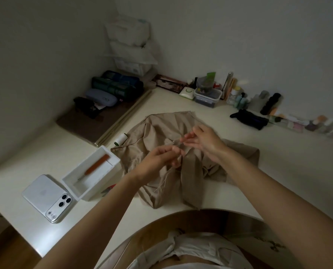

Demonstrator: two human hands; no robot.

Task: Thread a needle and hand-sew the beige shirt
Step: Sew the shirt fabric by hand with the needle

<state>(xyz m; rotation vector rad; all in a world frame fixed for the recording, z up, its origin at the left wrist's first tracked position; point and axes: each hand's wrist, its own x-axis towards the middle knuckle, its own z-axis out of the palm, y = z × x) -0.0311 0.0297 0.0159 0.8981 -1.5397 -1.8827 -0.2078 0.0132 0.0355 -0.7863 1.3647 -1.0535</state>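
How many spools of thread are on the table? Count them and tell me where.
1. A white spool lies on the table at the shirt's left edge, behind the white box. Others may hide under the shirt.

The room is dim and gray. The walls go darker toward the corners. The white table (181,101) is the brightest part, with a pale shine at its near left edge. Shadows are soft. The edges bend, so the table looks curved. The bottles (317,125) at the right are blurry. The needle (176,141) is just a thin fuzzy glint.
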